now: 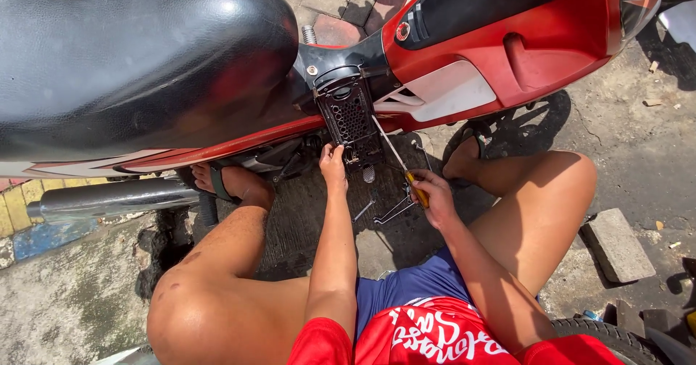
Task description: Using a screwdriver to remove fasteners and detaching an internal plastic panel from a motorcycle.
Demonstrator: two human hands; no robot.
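I am squatting beside a red and black motorcycle (507, 39). My right hand (429, 195) grips the yellow handle of a long screwdriver (395, 158), whose shaft slants up to a black perforated side cover (349, 115) under the seat. My left hand (333, 163) touches the lower edge of that cover with its fingertips and holds nothing I can see. The black seat (130, 53) fills the upper left.
Metal wrenches (388, 209) lie on the ground between my feet. The chrome exhaust pipe (109, 200) runs along the left. A paving brick (616, 245) sits at the right, a tyre (605, 336) at the bottom right. My sandalled feet (217, 180) rest under the motorcycle.
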